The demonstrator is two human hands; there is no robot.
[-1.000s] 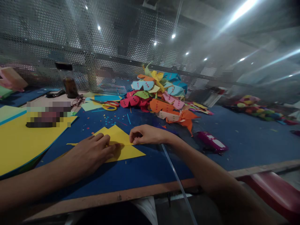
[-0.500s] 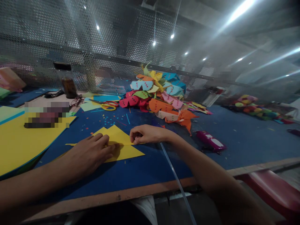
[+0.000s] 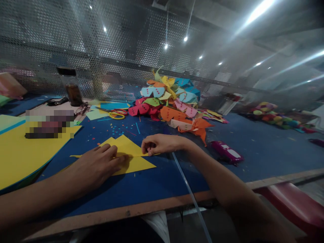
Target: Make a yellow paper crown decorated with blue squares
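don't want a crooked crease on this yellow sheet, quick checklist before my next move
1. Left hand flat on the yellow paper, pinning it: ok.
2. Right hand curled at the fold line; pinching or pressing: cannot tell.
3. Edges lined up beneath the hands: cannot tell, hidden.
4. Clear strip near the paper's right tip, maybe in the way: not ok.
5. Scissors well behind, apart from both hands: ok.
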